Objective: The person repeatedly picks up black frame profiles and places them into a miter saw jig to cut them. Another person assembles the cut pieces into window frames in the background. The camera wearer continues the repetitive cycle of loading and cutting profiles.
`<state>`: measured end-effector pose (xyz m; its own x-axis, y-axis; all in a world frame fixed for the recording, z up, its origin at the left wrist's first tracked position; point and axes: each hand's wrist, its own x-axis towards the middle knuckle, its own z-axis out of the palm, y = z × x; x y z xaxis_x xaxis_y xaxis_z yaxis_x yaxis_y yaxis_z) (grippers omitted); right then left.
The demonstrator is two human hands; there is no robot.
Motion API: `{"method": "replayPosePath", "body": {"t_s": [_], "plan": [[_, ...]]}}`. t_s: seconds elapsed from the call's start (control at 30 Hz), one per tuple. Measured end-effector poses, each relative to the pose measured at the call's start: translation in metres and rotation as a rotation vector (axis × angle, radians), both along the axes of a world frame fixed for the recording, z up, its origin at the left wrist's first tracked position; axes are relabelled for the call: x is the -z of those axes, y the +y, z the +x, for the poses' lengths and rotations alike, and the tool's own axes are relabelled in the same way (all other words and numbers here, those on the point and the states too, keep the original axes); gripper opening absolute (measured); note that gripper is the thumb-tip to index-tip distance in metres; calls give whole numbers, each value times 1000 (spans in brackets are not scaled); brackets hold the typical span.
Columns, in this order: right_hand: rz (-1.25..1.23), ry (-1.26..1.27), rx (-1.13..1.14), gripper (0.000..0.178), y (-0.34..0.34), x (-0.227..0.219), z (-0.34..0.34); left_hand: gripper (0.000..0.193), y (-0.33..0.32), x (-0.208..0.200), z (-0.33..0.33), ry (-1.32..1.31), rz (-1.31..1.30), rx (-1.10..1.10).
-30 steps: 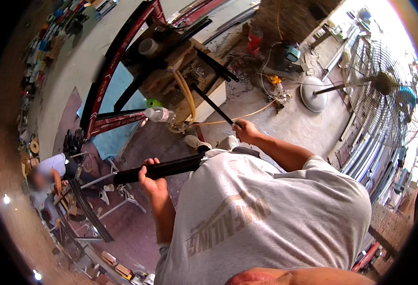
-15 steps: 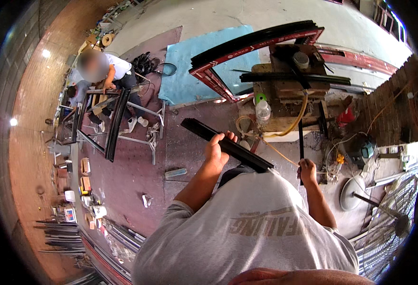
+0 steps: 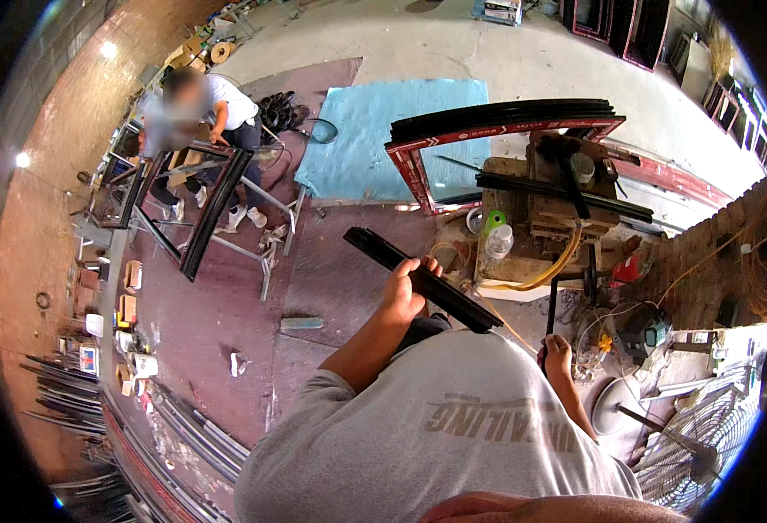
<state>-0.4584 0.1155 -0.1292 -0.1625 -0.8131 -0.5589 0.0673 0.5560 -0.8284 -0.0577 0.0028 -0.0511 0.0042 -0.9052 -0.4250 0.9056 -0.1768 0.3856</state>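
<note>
My left hand [image 3: 408, 292] is closed around a thick black profile bar [image 3: 460, 303], which looks like several strips stacked together. The bar slants from the upper left down to my shirt front. Lower on the right, my right hand [image 3: 557, 356] grips a thin black strip [image 3: 552, 305] that points away from me. Its far end comes close to the front of a wooden work stand [image 3: 516, 283]. Across the stand's top lies another black profile [image 3: 612, 200], partly under a dark fitting [image 3: 566, 157].
A red and black frame [image 3: 411, 166] leans behind the stand, near a blue sheet [image 3: 357, 131]. A clear bottle [image 3: 498, 244] stands on the stand's left side. At the left a co-worker [image 3: 230, 103] handles a black frame [image 3: 209, 213]. A fan [image 3: 693, 458] is at lower right.
My right hand has drawn back toward my body with the thin strip. My left hand keeps its hold on the black bar. The whole view has shifted, showing more of the far floor.
</note>
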Motion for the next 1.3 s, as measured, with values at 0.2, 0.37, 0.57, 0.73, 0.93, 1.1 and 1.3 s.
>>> {"method": "replayPosePath", "body": {"t_s": [0.2,0.37,0.57,0.73,0.93,1.1,1.3], "plan": [[-73,-19,12,27,-4,-6,4,14,-14,-5,3,1,18,-41],[-226,207,-33,30,4,26,-15,17,-30,4,0,-1,-6,14],[-189,227,-96,26,-1,21,-17,19,-30,-2,-2,14,-31,-31],[-185,310,-161,25,-12,9,-13,17,-25,-4,0,19,-73,-26],[3,74,-37,27,-42,20,-9,12,-9,-14,-8,1,-23,-67],[-14,68,-3,29,-78,25,-6,11,12,-33,-11,-29,-13,-43],[5,95,-6,29,-97,14,-1,11,30,-12,-7,-34,2,-108]]}}
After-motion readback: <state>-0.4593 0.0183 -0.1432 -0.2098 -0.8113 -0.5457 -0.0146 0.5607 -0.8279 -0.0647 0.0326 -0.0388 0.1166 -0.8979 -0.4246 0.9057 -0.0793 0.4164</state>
